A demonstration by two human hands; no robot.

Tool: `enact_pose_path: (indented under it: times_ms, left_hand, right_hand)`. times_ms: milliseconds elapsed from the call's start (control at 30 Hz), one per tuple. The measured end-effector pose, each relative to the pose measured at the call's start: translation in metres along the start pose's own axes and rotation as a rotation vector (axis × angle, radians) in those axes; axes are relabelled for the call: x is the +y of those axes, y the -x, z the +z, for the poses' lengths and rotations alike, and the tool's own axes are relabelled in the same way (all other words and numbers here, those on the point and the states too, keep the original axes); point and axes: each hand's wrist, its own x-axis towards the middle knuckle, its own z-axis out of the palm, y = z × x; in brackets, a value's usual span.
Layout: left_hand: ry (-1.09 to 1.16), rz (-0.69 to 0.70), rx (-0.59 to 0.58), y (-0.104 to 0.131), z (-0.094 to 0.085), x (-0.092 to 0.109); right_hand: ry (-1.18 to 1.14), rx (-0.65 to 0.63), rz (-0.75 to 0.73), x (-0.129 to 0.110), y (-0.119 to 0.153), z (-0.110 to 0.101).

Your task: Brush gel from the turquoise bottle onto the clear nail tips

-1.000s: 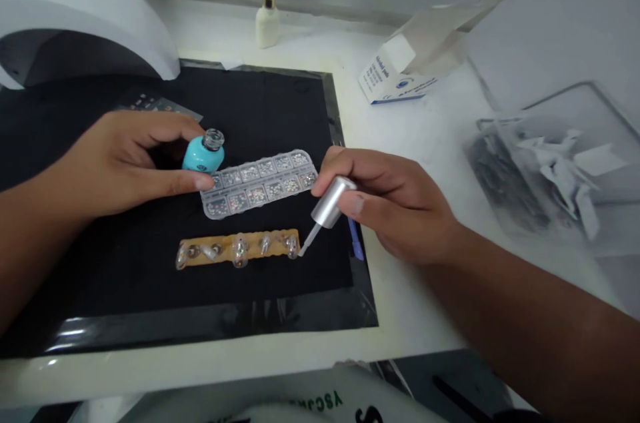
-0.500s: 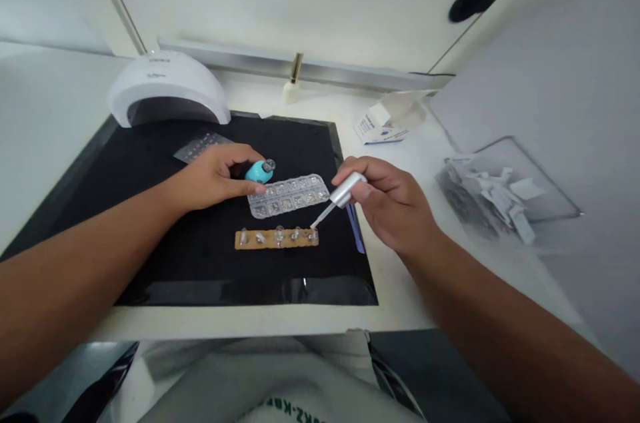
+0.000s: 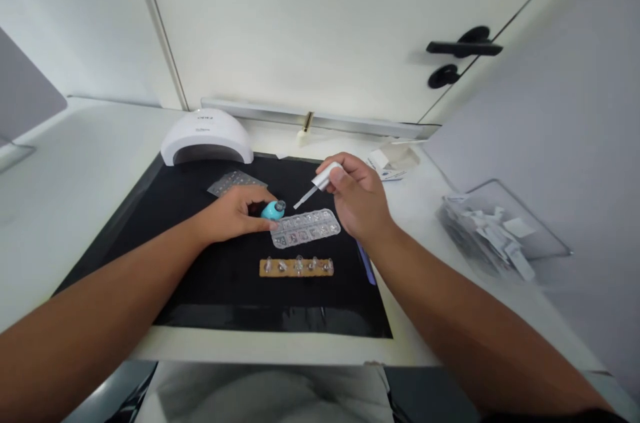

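Note:
My left hand [image 3: 239, 213] is closed round a turquoise nail polish bottle [image 3: 273, 210], which tilts to the right with its neck uncapped. In my right hand [image 3: 357, 193] is the silver cap with the nail polish brush [image 3: 306, 197], its tip pointing down and left, a little right of the bottle neck. A clear compartment case [image 3: 305, 228] of small rhinestones lies just below the bottle, near my left thumb. Closer to me, a tan strip [image 3: 296, 268] carries several clear, shiny nail tips in a row.
A white nail lamp [image 3: 207, 136] stands at the back left of the black mat [image 3: 220, 296]. Behind are a cream bottle [image 3: 303, 135] and an open white box [image 3: 394, 160]. A purple tool [image 3: 367, 264] lies at the mat's right edge, and a clear bin [image 3: 490, 230] holds white scraps.
My right hand has lifted the brush away from the strip's right end and brought it up and left towards the bottle. The head view has tilted upward.

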Motion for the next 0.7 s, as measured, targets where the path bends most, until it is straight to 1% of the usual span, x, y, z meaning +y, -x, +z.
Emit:
enact_pose_path:
  times_ms: [67, 133, 233, 433, 700]
  left_hand:
    - [-0.012, 0.025, -0.026, -0.001, 0.001, 0.002]
    - [-0.024, 0.047, -0.055, -0.003, 0.003, 0.004]
    - [-0.041, 0.061, -0.077, -0.004, 0.005, 0.005]
    - [-0.030, 0.062, -0.105, -0.003, 0.006, 0.003]
    - [-0.023, 0.058, -0.110, 0.000, 0.006, 0.003]
  right_hand:
    - [0.013, 0.042, -0.036, 0.006, 0.003, -0.001]
    - [0.043, 0.058, -0.055, 0.011, 0.007, -0.004]
    - [0.102, 0.039, -0.057, 0.013, 0.011, -0.007]
    - [0.201, 0.004, -0.039, 0.008, 0.013, -0.009]
    - [0.297, -0.034, -0.018, 0.012, 0.015, -0.008]
